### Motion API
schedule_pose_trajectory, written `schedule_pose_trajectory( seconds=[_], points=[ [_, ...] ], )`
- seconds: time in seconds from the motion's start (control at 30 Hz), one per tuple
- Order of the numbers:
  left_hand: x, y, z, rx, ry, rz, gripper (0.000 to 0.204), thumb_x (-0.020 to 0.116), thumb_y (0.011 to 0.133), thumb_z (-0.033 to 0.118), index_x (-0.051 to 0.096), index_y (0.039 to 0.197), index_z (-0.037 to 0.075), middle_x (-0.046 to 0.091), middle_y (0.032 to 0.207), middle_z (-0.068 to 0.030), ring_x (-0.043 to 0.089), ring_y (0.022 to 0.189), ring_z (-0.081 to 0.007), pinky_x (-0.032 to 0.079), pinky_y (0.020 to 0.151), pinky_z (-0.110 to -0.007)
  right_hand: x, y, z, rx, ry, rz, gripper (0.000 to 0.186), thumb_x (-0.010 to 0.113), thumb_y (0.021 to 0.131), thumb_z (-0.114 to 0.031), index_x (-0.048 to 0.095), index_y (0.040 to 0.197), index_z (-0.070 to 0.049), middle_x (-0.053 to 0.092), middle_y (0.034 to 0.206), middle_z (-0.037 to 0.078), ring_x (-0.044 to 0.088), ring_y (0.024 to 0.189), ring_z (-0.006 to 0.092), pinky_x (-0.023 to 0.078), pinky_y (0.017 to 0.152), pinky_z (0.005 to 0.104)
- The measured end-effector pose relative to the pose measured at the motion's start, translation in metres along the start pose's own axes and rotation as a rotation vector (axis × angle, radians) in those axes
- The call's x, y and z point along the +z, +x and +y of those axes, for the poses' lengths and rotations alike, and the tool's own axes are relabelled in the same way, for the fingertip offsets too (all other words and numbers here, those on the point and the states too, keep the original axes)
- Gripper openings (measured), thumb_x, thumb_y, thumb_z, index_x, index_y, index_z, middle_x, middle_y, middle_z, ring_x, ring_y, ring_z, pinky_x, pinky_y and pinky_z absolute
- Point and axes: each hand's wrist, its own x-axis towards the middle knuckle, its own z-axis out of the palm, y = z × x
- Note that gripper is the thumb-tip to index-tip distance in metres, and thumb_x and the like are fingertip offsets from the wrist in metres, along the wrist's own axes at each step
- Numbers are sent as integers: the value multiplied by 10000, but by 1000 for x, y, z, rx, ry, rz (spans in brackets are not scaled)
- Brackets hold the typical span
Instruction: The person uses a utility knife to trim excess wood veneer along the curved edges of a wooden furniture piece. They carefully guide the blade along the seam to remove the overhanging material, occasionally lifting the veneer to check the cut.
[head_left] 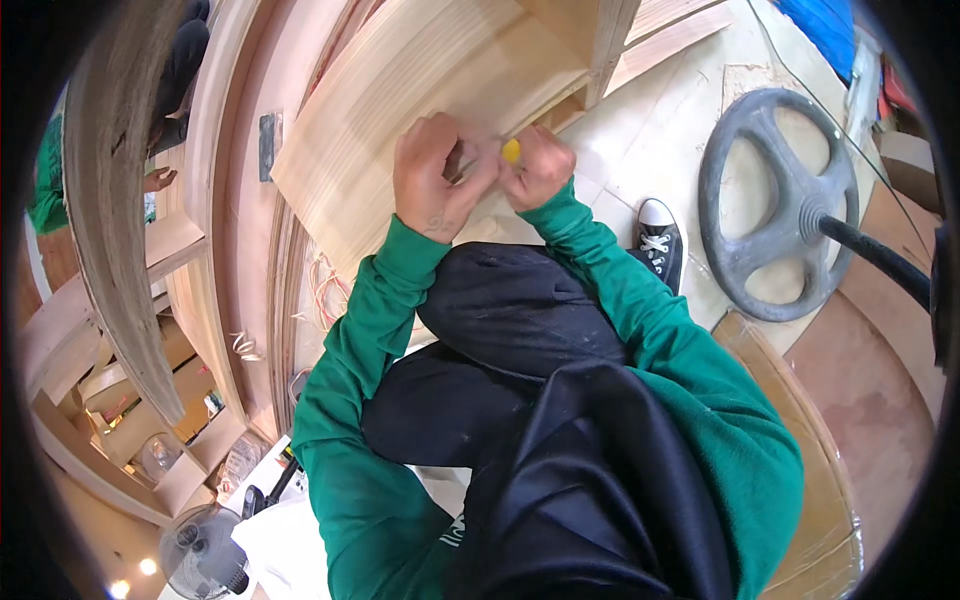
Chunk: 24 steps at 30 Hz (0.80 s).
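We see a small yellow object [512, 151] at the fingertips of the right hand [540, 165], near the top middle of the view, over the edge of a light wooden box [370, 130]; most of it is hidden, so we cannot tell what it is. The right hand's grip is narrow, with thumb and fingers pinched about the yellow object. Just beside it, the left hand [440, 170] is curled, its fingers bent in toward the right hand and blurred; we cannot tell whether its grip holds anything. Both wrists come out of green sleeves [345, 380], and below them we see bent knees in black trousers [520, 310]. To the right of the knees, a black shoe [660, 245] with a white toe and laces rests on a pale floor [640, 130]. Further right is a grey wheel-shaped base [733, 240] with spokes and a dark pole, and below that lies a brown cardboard sheet [785, 400]. To the left of the arms, thin pinkish strands [325, 290] hang in loose loops near curved wooden panels [280, 80]. At the lower left, a round fan [200, 550] stands near a white sheet [285, 550]. At the upper right corner, we see something blue [825, 30].
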Motion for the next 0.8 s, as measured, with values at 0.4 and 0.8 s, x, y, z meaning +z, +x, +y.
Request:
schedule_pose_trajectory(
  seconds=[0.4, 0.8],
  points=[
    [6, 3, -2, 72, -47, 113, 136, 720, 692, 75, 586, 706, 58, 471, 605, -31, 426, 515, -175, 309, 463, -310, -2, 3, 7, -27, 3, -32, 329, 712, 691, -336, 576, 762, -46, 554, 676, 146, 563, 606, 337, 433, 507, 432],
    [-30, -7, 5, 276, 694, -209, 549, 658, 806, 270, 475, 1291, 89, 438, 1322, -187, 460, 1180, -363, 399, 934, -419, -131, 21, -26, 295, 382, -446, 279, 456, 929, -131, 451, 1181, -12, 560, 807, 100, 540, 653, 217, 460, 634, 305]
  ],
)
